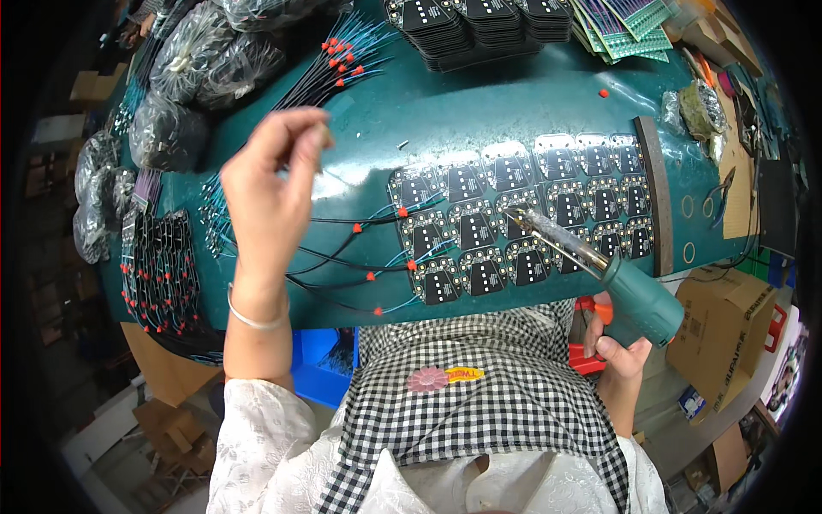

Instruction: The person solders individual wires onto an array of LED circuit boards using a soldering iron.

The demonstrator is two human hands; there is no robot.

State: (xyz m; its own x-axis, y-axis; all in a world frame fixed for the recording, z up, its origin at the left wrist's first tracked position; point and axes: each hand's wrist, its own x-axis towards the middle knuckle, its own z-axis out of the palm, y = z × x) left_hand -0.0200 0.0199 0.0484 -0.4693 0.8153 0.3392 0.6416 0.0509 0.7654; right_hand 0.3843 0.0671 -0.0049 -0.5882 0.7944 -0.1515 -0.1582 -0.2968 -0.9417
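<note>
The left hand [272,184] is raised above the teal-topped desk [479,103], its fingers [301,128] pressed together at the tips as if pinching something thin; whatever sits between them is too small to make out. The right hand [618,347] sits low at the near desk edge, fingers wrapped around the teal plastic handle of a soldering iron [599,261], whose glassy barrel and metal tip slant up and away from those fingers onto a sheet of small black circuit boards with pale pads [522,214]. Thin black and blue wires with red end caps [360,253] run from the boards' left edge, passing below the left wrist, which wears a silver bangle [253,319]. Beyond the left fingertips lies a loose bundle of similar red-tipped wires [342,60], with clear plastic bags [205,60] of parts whose contents are unclear. Stacks of black boards [479,26] at the far edge are cut off by the frame.
</note>
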